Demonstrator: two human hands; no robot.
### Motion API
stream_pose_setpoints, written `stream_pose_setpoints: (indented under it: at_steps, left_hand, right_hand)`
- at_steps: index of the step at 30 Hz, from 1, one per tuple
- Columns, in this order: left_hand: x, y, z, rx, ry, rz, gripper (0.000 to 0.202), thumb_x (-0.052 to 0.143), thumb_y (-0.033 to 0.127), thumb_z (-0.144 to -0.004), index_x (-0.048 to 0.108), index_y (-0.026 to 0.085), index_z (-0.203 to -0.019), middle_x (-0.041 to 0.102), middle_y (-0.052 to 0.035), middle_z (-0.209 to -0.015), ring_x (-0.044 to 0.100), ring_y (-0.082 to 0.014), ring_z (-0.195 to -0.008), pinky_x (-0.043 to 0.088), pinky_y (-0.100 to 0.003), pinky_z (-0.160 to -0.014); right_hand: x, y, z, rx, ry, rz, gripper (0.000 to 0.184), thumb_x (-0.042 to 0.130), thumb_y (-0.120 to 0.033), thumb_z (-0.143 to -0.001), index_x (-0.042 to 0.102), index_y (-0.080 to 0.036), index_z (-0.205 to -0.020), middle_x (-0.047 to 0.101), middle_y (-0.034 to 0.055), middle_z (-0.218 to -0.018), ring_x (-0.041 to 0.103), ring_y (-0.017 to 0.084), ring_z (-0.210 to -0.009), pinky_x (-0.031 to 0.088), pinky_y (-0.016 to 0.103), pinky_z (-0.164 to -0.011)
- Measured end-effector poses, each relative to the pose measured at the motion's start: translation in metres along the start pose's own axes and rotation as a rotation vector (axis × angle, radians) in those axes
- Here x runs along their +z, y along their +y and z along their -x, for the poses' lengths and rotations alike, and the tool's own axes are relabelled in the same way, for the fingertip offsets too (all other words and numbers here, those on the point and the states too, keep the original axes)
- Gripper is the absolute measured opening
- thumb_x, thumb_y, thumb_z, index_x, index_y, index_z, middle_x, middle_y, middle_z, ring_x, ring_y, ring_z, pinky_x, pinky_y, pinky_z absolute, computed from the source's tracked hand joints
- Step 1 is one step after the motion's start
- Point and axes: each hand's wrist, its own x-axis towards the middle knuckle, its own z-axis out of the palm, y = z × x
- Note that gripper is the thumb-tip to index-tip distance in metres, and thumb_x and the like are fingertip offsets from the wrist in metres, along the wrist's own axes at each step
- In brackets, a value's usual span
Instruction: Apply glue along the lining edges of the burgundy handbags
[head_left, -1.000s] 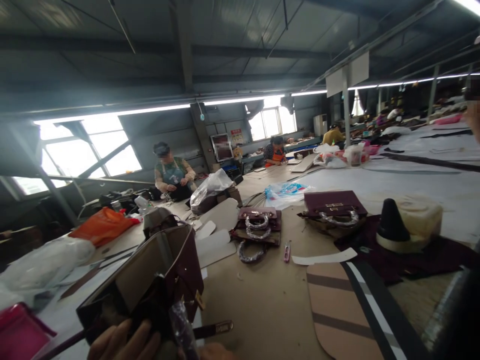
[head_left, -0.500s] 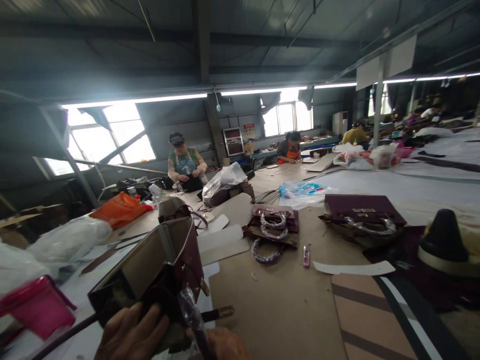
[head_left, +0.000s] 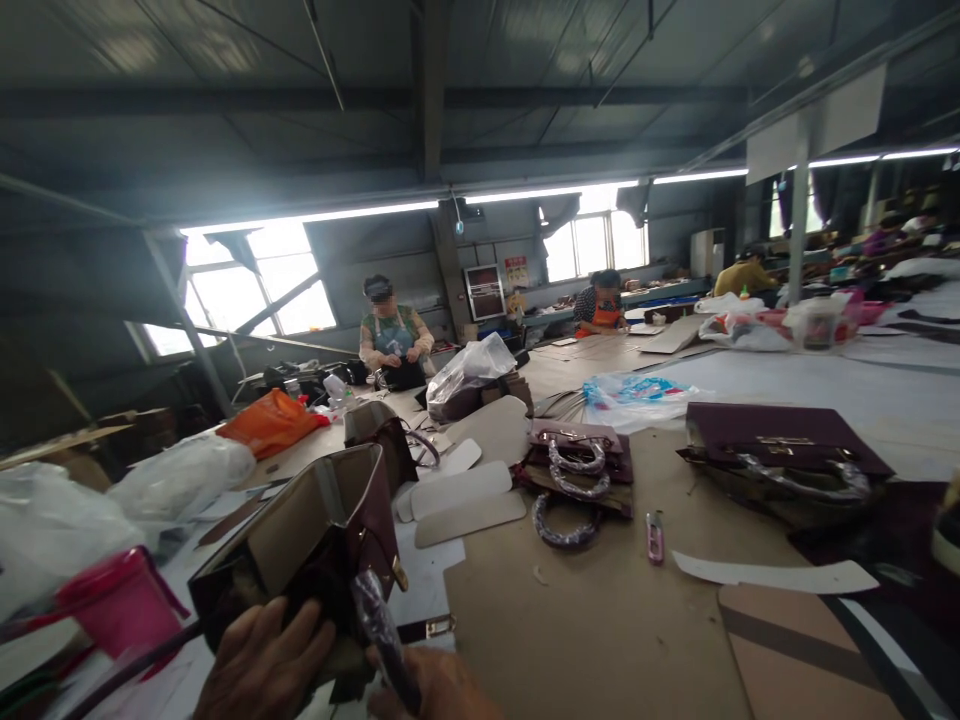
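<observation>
A maroon handbag with a beige lining stands gaping at the lower left, tilted toward me. My left hand is bent over its near edge, fingers on the dark material; the thumb is hidden. Beside it, my right hand is closed around a handle wrapped in clear plastic. A dark strap with a metal end sticks out above the right hand. Behind this bag sits another open bag.
Small maroon bags with wrapped handles lie mid-table, near a pink cutter. A larger maroon bag lies right. A pink container and plastic bags are left. Across the table, a person handles something black.
My view has turned left, so the table and background sit farther right in the picture. Both hands keep nearly the same hold on the bag and its handle.
</observation>
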Motion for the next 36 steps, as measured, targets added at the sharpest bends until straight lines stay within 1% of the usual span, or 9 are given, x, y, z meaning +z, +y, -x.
stream_pose_setpoints:
  at_steps: [4, 7, 12, 19, 22, 25, 29, 32, 36]
  left_hand:
    - [0.009, -0.011, 0.006, 0.017, -0.002, -0.043, 0.036, 0.039, 0.001, -0.08, 0.065, 0.025, -0.088, 0.066, -0.0025, -0.091, 0.056, -0.0221, -0.09, 0.04, -0.036, -0.082]
    - [0.02, -0.016, 0.006, 0.02, -0.039, -0.05, 0.035, 0.041, 0.0, -0.08, 0.065, 0.024, -0.089, 0.066, -0.0022, -0.092, 0.055, -0.0237, -0.091, 0.04, -0.036, -0.081]
    - [0.043, -0.013, 0.005, -0.052, -0.053, 0.005, 0.033, 0.042, 0.001, -0.081, 0.066, 0.023, -0.086, 0.065, -0.0024, -0.092, 0.054, -0.0229, -0.091, 0.039, -0.036, -0.082]
    - [0.075, -0.007, -0.003, -0.097, -0.086, 0.037, 0.026, 0.047, 0.004, -0.082, 0.066, 0.022, -0.087, 0.063, -0.0022, -0.095, 0.052, -0.0245, -0.094, 0.037, -0.038, -0.086]
    - [0.09, -0.008, -0.01, -0.097, -0.137, 0.026, 0.024, 0.049, 0.005, -0.082, 0.065, 0.021, -0.086, 0.062, -0.0036, -0.091, 0.052, -0.0247, -0.092, 0.038, -0.038, -0.084]
    - [0.101, -0.008, -0.013, -0.114, -0.18, 0.039, 0.025, 0.05, 0.005, -0.081, 0.066, 0.023, -0.087, 0.062, -0.0036, -0.087, 0.053, -0.0243, -0.09, 0.038, -0.039, -0.082]
    - [0.104, -0.001, -0.01, -0.104, -0.085, 0.049, 0.031, 0.047, 0.004, -0.08, 0.066, 0.025, -0.092, 0.063, -0.0049, -0.098, 0.053, -0.0254, -0.097, 0.036, -0.042, -0.089]
    - [0.098, 0.009, -0.006, -0.168, 0.01, 0.087, 0.029, 0.046, 0.004, -0.079, 0.066, 0.024, -0.087, 0.064, -0.0063, -0.104, 0.051, -0.0287, -0.106, 0.034, -0.046, -0.094]
    - [0.09, 0.018, -0.005, -0.239, 0.025, 0.074, 0.02, 0.051, 0.01, -0.078, 0.065, 0.023, -0.085, 0.062, -0.0061, -0.116, 0.043, -0.0321, -0.121, 0.026, -0.05, -0.103]
  right_hand:
    - [0.003, -0.001, -0.016, -0.065, -0.025, 0.008, 0.013, 0.057, -0.028, -0.081, 0.065, -0.022, -0.089, 0.059, -0.0021, -0.074, 0.054, 0.014, -0.066, 0.037, 0.019, -0.061]
    - [0.008, 0.004, -0.029, -0.071, -0.031, 0.031, 0.013, 0.056, -0.028, -0.082, 0.065, -0.022, -0.09, 0.06, -0.0015, -0.074, 0.054, 0.014, -0.066, 0.038, 0.019, -0.061]
    - [0.014, 0.019, -0.045, -0.044, -0.021, 0.078, 0.014, 0.056, -0.026, -0.084, 0.065, -0.02, -0.092, 0.064, 0.0011, -0.08, 0.058, 0.016, -0.073, 0.041, 0.02, -0.065]
    - [0.009, 0.032, -0.057, -0.021, -0.001, 0.124, 0.017, 0.055, -0.022, -0.086, 0.065, -0.017, -0.098, 0.067, 0.0062, -0.09, 0.062, 0.02, -0.083, 0.044, 0.025, -0.075]
    - [0.008, 0.034, -0.063, 0.007, 0.026, 0.13, 0.023, 0.058, -0.022, -0.084, 0.064, -0.017, -0.105, 0.067, 0.0074, -0.096, 0.062, 0.023, -0.09, 0.044, 0.029, -0.081]
    - [0.009, 0.035, -0.065, 0.056, 0.045, 0.128, 0.041, 0.07, -0.022, -0.074, 0.062, -0.019, -0.114, 0.065, 0.0085, -0.106, 0.058, 0.026, -0.102, 0.043, 0.032, -0.088]
    - [0.011, 0.037, -0.059, 0.079, 0.05, 0.121, 0.055, 0.072, -0.022, -0.071, 0.057, -0.019, -0.124, 0.062, 0.0094, -0.115, 0.055, 0.026, -0.111, 0.041, 0.033, -0.095]
    - [0.01, 0.039, -0.051, 0.081, 0.052, 0.138, 0.059, 0.068, -0.017, -0.073, 0.052, -0.017, -0.13, 0.06, 0.011, -0.12, 0.053, 0.026, -0.114, 0.04, 0.033, -0.097]
    - [0.006, 0.044, -0.041, 0.064, 0.03, 0.206, 0.063, 0.062, -0.012, -0.075, 0.045, -0.012, -0.136, 0.055, 0.0141, -0.128, 0.05, 0.026, -0.12, 0.038, 0.035, -0.101]
